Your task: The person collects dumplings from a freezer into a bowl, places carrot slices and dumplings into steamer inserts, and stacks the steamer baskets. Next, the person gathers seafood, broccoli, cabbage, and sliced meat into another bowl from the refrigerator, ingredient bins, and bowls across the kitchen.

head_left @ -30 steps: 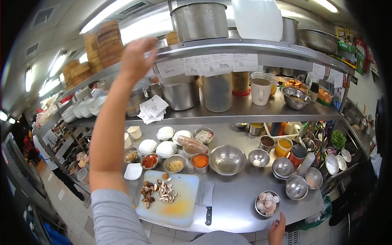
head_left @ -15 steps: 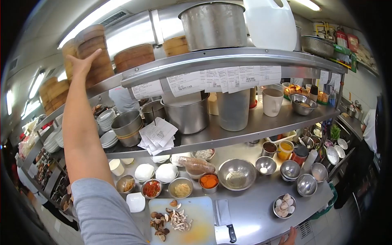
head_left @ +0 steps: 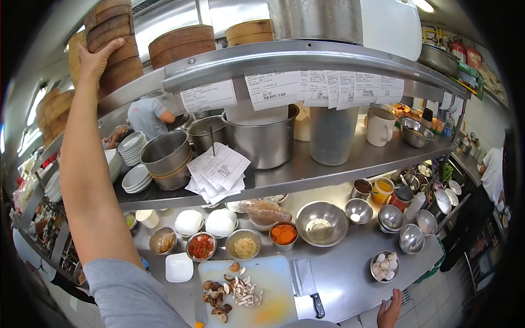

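"Where's the left hand [head_left: 97, 59]?"
"Spread wide at the steamers [head_left: 111, 31], which stand toward the left of the top shelf [head_left: 229, 59] — touching them, it seems, though depth is hard to judge."
"And the right hand [head_left: 389, 311]?"
"Low, near the table's [head_left: 350, 297] front edge — fingers loosely apart, below the bowl [head_left: 385, 280] toward the right corner."

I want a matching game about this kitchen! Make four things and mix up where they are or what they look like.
1. Left hand
2. Cleaver
3. Sliced mushrooms
4. Small dish

A. On the cutting board
B. Square and white
C. Raised up by the bamboo steamers
D. On the steel table, beside the board

Pairs: 1-C, 2-D, 3-A, 4-B
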A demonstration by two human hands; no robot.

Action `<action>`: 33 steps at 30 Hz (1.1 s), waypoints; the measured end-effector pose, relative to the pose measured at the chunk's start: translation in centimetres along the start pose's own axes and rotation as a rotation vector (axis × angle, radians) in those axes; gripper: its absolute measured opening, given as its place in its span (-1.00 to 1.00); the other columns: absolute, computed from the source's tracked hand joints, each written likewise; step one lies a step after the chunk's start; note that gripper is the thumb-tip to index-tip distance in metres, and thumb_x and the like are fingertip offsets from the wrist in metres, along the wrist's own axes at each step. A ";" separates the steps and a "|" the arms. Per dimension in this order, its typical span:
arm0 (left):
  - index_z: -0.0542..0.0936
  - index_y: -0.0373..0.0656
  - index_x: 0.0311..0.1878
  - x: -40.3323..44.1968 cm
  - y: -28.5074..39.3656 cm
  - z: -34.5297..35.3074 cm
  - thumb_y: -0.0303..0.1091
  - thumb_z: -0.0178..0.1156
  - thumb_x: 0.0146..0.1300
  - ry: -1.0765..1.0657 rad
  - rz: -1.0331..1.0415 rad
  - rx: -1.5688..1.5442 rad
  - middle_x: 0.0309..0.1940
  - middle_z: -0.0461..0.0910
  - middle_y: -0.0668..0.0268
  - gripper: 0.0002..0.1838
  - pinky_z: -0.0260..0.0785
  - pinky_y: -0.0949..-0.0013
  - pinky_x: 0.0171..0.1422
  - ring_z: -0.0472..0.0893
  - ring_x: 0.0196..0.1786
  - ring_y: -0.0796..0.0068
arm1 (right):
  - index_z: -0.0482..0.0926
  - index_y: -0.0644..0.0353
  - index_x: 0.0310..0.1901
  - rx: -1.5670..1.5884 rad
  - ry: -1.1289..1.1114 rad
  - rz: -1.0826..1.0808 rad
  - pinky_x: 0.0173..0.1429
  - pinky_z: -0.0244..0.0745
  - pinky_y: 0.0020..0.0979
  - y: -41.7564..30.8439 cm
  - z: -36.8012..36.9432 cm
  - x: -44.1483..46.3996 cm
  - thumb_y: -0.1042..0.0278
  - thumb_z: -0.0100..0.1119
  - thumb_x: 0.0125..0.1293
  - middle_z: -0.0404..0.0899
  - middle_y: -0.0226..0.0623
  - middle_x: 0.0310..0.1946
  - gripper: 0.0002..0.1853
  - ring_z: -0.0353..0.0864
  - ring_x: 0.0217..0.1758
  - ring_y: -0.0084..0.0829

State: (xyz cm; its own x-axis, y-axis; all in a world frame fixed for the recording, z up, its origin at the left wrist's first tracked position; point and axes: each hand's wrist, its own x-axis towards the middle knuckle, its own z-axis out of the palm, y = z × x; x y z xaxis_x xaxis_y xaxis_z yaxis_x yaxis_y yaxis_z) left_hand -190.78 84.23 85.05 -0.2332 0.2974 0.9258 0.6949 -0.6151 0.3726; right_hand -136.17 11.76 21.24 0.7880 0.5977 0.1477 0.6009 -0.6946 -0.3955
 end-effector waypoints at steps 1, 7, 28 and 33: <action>0.08 -0.43 0.64 -0.9 1.3 -0.4 0.24 0.79 -0.25 -0.018 0.008 -0.107 0.50 0.42 -0.17 0.54 0.40 0.06 0.58 0.50 0.50 -0.02 | 0.33 0.18 0.63 0.005 -0.002 0.001 0.75 0.19 -0.03 0.3 0.6 0.5 0.21 0.31 0.54 0.36 0.08 0.61 -0.28 0.26 0.71 0.12; 0.37 -0.32 0.53 -1.2 4.5 -3.3 0.17 0.80 -0.18 0.042 0.123 -0.279 0.38 0.55 0.04 0.28 0.54 0.14 0.43 0.58 0.41 0.14 | 0.44 0.27 0.48 0.187 0.262 -0.158 0.39 0.55 0.00 0.7 0.7 1.9 0.65 0.28 0.34 0.48 0.19 0.42 -0.35 0.60 0.36 0.20; 0.11 -0.23 0.61 -82.3 32.3 -9.1 -0.29 0.84 -0.25 -1.295 -0.613 -1.215 0.40 0.48 0.04 0.38 0.41 0.06 0.59 0.54 0.47 0.13 | -0.06 0.08 0.78 1.473 -0.863 -0.165 0.82 -0.10 -0.10 -9.6 -5.2 9.0 -0.43 0.10 0.56 0.02 -0.14 0.76 0.04 -0.01 0.80 -0.22; 0.04 -0.17 0.65 -86.5 34.6 -9.1 -0.34 0.83 -0.27 -1.411 -0.605 -1.040 0.51 0.34 0.06 0.44 0.33 0.11 0.66 0.42 0.57 0.14 | 0.07 0.21 0.73 1.399 -0.922 0.247 0.77 0.06 -0.18 -3.6 0.0 8.9 -0.09 0.20 0.56 0.22 -0.13 0.67 -0.09 0.17 0.73 -0.23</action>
State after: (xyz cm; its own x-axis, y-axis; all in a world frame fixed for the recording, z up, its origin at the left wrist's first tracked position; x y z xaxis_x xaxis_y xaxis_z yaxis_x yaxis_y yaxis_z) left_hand -152.80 30.56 18.38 0.7894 0.5978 0.1396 -0.0305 -0.1890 0.9815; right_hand -131.36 19.60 23.94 0.2007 0.9052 -0.3747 -0.4835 -0.2411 -0.8415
